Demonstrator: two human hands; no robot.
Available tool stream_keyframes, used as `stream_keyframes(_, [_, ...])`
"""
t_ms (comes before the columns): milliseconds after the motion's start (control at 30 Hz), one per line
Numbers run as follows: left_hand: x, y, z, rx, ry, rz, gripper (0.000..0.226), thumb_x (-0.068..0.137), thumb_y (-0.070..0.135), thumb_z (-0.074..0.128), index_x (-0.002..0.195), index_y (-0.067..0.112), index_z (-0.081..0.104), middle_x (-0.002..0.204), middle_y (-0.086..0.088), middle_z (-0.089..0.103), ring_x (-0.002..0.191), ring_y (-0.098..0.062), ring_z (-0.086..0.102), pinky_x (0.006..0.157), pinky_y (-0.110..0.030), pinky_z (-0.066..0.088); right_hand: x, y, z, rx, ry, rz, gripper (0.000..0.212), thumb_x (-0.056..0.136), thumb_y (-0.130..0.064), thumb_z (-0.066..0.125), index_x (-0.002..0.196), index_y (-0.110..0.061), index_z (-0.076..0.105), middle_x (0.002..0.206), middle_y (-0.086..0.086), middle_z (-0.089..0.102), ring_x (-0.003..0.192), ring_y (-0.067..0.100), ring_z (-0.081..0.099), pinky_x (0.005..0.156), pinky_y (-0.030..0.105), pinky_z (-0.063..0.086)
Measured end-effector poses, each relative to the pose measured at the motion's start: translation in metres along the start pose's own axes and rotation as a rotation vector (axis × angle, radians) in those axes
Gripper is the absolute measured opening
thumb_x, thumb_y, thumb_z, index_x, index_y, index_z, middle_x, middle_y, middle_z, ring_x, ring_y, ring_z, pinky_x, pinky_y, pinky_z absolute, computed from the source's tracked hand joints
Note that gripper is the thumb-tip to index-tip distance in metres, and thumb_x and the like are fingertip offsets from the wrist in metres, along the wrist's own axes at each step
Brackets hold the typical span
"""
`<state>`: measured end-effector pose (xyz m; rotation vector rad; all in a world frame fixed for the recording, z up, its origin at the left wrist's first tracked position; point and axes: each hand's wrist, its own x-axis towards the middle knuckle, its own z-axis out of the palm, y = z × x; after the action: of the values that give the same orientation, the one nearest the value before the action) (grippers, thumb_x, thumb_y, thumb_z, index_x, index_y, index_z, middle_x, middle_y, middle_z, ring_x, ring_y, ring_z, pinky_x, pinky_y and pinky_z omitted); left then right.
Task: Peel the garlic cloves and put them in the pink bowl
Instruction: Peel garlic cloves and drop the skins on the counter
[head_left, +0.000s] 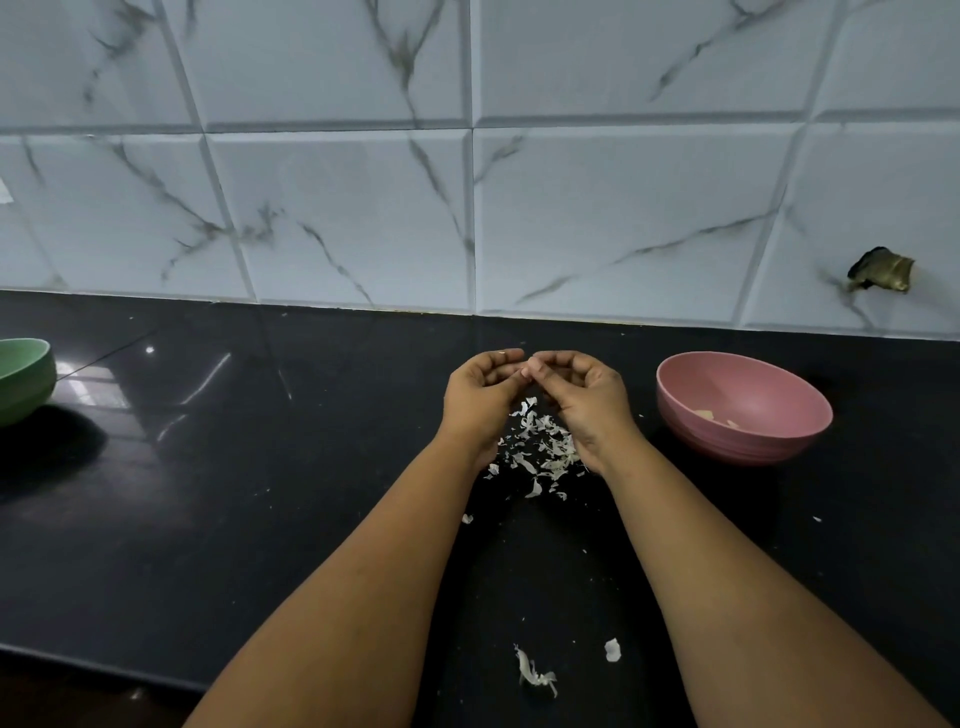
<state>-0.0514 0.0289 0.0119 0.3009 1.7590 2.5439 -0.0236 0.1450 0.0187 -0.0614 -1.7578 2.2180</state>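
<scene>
My fingers curl inward, left hand (480, 387) and right hand (587, 389) meeting fingertip to fingertip at mid-frame; whatever they pinch is hidden, so I cannot tell if a clove is there. The black counter (260, 493) fills the lower frame. The pink bowl (743, 410) sits right of my hands, pale pieces inside. Peel scraps (540, 447) lie beneath my wrists.

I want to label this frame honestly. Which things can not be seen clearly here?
- Head view: the clove, if any, is hidden by the curled fingers of left hand and right hand.
- Pink bowl: near wall hides most of its contents.
- Green bowl: cut off by left edge.
</scene>
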Motion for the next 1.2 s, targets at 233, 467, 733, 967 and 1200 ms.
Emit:
stream_keyframes(233, [-0.003, 0.002, 0.002, -0.234, -0.012, -0.194, 0.007, 0.088, -0.007, 0.062, 0.093, -0.002, 0.065, 0.085, -0.013, 0.068, 0.077, -0.017, 0.067, 0.076, -0.022, 0.059, 0.001, 0.001, -0.006, 0.034, -0.033, 0.022, 0.011, 0.084, -0.002, 0.069, 0.094, -0.005, 0.072, 0.079, 0.006, 0.071, 0.071, 0.011, 0.063, 0.068, 0.021, 0.054])
stream_keyframes(467, [-0.005, 0.01, 0.003, -0.337, 0.056, -0.262, 0.009, 0.09, -0.009, 0.058, 0.084, -0.003, 0.063, 0.065, -0.008, 0.068, 0.057, -0.01, 0.068, 0.055, -0.013, 0.054, 0.001, -0.002, -0.001, -0.141, 0.022, -0.097, 0.017, 0.085, 0.002, 0.068, 0.099, -0.007, 0.072, 0.074, 0.007, 0.071, 0.064, 0.006, 0.065, 0.061, 0.015, 0.051])
stream_keyframes(733, [-0.009, 0.014, 0.004, -0.297, 0.061, -0.203, 0.008, 0.086, -0.009, 0.063, 0.09, -0.003, 0.066, 0.074, -0.01, 0.071, 0.066, -0.015, 0.072, 0.057, -0.017, 0.054, 0.001, -0.001, 0.001, -0.193, 0.072, -0.183, 0.013, 0.077, -0.007, 0.079, 0.089, -0.011, 0.076, 0.083, 0.005, 0.075, 0.078, 0.012, 0.072, 0.069, 0.018, 0.055])
stream_keyframes(967, [-0.011, 0.012, 0.004, -0.218, 0.063, -0.142, 0.01, 0.082, -0.008, 0.07, 0.086, 0.0, 0.067, 0.077, -0.01, 0.073, 0.074, -0.019, 0.072, 0.071, -0.024, 0.059, 0.002, 0.0, -0.002, -0.165, 0.059, -0.169, 0.011, 0.078, -0.006, 0.077, 0.087, -0.013, 0.077, 0.087, 0.0, 0.076, 0.088, 0.011, 0.072, 0.078, 0.02, 0.055])
stream_keyframes(1200, [-0.012, 0.014, 0.004, -0.268, 0.085, -0.176, 0.01, 0.082, -0.011, 0.067, 0.087, -0.002, 0.066, 0.075, -0.011, 0.072, 0.069, -0.016, 0.072, 0.06, -0.02, 0.056, 0.002, 0.001, -0.002, -0.166, 0.006, -0.171, 0.013, 0.08, -0.006, 0.075, 0.088, -0.016, 0.077, 0.09, -0.004, 0.075, 0.091, 0.006, 0.07, 0.078, 0.014, 0.052])
